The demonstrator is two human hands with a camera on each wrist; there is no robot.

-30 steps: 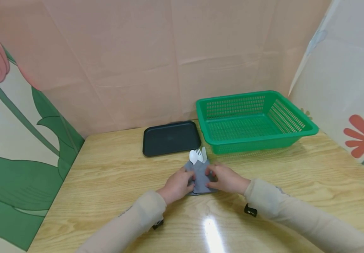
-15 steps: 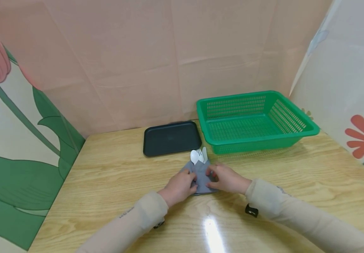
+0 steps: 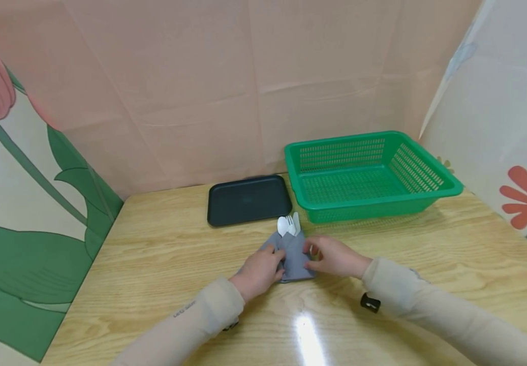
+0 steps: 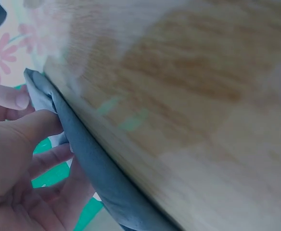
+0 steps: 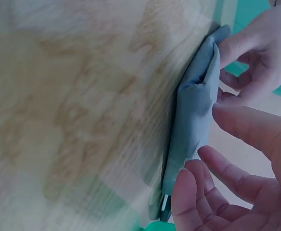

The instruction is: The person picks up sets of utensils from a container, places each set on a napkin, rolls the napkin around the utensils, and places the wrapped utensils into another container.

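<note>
Head view shows me mid-fold: my left hand [image 3: 260, 267] pinches the grey napkin [image 3: 294, 259] wrapping cutlery [image 3: 287, 225] on the worktop [image 3: 162, 254]; my right hand [image 3: 332, 255] hovers, fingers loose. Next I judge it needs tucking the right flap.

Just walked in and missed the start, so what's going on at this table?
A person is working a grey cloth napkin wrapped around white plastic cutlery, whose tips stick out of its far end. The left hand grips the napkin's left edge, while the right hand sits at its right edge with fingers loosely spread, barely touching. Behind them on the wooden table stand a black tray and a green basket with nothing in it.
</note>
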